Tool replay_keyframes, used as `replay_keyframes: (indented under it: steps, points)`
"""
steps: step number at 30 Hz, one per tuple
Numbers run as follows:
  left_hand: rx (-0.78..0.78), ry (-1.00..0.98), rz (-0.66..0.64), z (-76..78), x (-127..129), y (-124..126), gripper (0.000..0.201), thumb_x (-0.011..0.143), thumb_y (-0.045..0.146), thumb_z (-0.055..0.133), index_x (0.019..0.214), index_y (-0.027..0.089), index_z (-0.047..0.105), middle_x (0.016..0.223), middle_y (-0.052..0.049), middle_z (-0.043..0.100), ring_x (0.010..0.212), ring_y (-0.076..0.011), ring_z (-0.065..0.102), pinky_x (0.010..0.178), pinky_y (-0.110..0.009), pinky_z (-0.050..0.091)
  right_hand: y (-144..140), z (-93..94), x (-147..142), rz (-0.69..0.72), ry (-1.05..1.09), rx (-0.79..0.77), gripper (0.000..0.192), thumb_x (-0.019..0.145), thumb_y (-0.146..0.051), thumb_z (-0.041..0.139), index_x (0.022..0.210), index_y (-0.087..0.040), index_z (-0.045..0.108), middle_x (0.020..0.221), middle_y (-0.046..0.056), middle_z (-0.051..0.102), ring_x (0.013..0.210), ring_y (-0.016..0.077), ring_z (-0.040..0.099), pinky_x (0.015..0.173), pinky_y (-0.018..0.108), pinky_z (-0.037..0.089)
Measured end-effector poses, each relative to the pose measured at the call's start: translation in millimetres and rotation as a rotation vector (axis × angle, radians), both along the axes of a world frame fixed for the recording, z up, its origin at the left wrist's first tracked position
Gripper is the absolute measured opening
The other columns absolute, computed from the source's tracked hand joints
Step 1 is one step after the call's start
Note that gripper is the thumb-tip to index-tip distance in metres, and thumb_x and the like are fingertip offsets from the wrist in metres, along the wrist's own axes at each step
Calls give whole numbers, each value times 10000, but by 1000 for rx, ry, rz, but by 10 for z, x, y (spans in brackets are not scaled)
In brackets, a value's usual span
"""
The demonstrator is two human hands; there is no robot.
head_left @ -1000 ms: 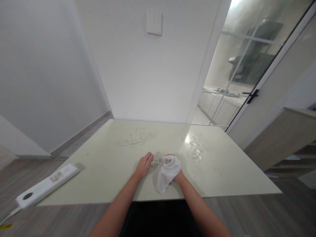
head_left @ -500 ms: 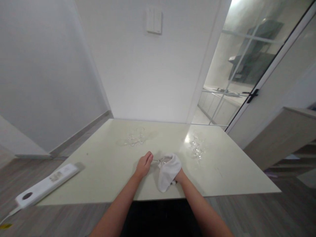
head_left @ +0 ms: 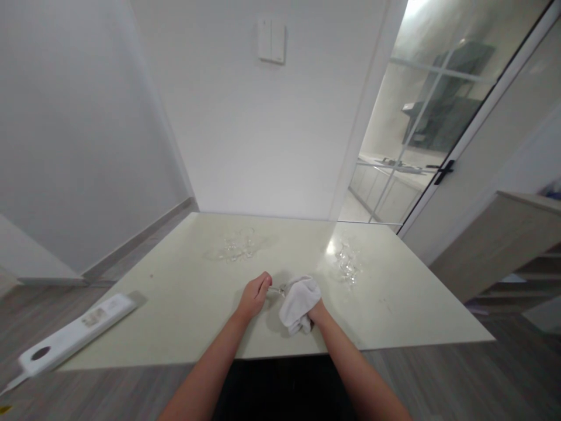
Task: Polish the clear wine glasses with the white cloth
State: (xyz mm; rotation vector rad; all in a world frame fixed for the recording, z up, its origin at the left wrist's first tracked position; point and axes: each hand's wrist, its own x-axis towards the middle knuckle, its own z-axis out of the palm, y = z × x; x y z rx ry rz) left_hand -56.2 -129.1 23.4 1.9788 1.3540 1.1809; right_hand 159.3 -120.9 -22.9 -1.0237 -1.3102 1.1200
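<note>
My left hand [head_left: 253, 296] pinches the stem of a clear stemmed glass [head_left: 277, 289] that lies sideways just above the pale table [head_left: 184, 304]. My right hand [head_left: 316, 314] grips a white cloth [head_left: 298, 301] that is bunched over the glass's bowl, hiding most of it. Both hands sit near the table's front edge, at its middle.
Clear glasses stand in a group at the back left [head_left: 236, 244] and another group at the back right [head_left: 347, 261]. A long white device [head_left: 72, 334] overhangs the table's left front corner. A wall is behind the table, a glass door [head_left: 438, 134] to the right, a wooden shelf unit [head_left: 504, 245] further right.
The cloth hung loosely down from my right hand before; now it is gathered into a tighter bundle around the glass bowl. My left hand has stayed on the stem.
</note>
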Motion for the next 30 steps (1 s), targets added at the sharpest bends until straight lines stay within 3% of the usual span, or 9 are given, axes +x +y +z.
replay_keyframes:
  steps: [3,5,9,12,19,30]
  points:
    - [-25,-12,55,-29,-10,32,426,986,468,253,706,223,461,626,16,474,624,-168,484,628,-282,360,-64,133,-73,45,55,-3,420,714,-552,715,930,-192,723,981,104,759,925,269,700,906,445,551]
    - [-35,-33,93,-57,-16,58,428,984,469,251,696,224,451,608,22,457,607,-166,466,613,-281,349,-75,169,-82,99,16,16,409,707,-508,734,971,-196,715,976,84,762,906,242,703,935,433,542]
    - [-69,-124,173,-115,-24,119,446,976,484,255,673,221,449,599,22,453,596,-163,455,603,-283,352,-49,99,-50,118,-203,106,517,611,-486,813,1024,-191,713,1074,116,748,1036,275,679,1112,528,394]
    - [-92,-188,201,-138,-28,153,447,964,489,275,661,217,459,594,21,456,591,-161,456,599,-284,360,-38,42,-42,114,-276,187,470,731,-484,709,1102,-195,700,1160,133,719,1174,285,620,1161,550,314]
    - [-112,-222,219,-102,-32,151,437,939,487,295,641,216,463,570,22,447,569,-159,439,580,-285,352,-45,47,-53,81,-248,227,351,804,-404,570,1042,-195,721,991,107,756,1126,281,650,1055,528,462]
    - [-124,-214,182,-109,-24,150,453,938,510,295,629,217,451,564,25,438,560,-154,428,572,-282,346,-14,101,-43,35,-176,202,356,770,-430,664,1026,-190,725,1064,109,750,1102,263,666,1089,477,439]
